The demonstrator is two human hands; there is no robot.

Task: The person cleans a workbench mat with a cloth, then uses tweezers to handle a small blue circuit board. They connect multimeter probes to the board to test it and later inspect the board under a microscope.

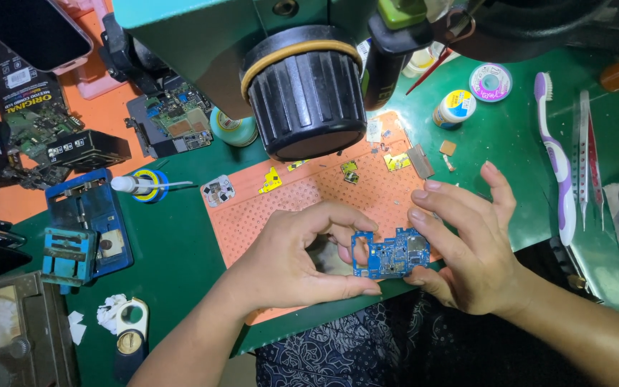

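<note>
A small blue circuit board (390, 254) is held between both hands over the near edge of an orange perforated work mat (281, 204). My left hand (296, 256) pinches the board's left side with thumb and fingers. My right hand (467, 240) grips its right side, fingers curled over the top edge. Just above the hands hangs the black eyepiece of a green microscope (304, 92).
Small yellow and metal parts (350, 170) lie on the mat. A blue board holder (86, 226), another circuit board (173, 118) and a phone (34, 29) sit left. A purple toothbrush (557, 161), tweezers (587, 154) and small round pots (456, 106) lie right on the green mat.
</note>
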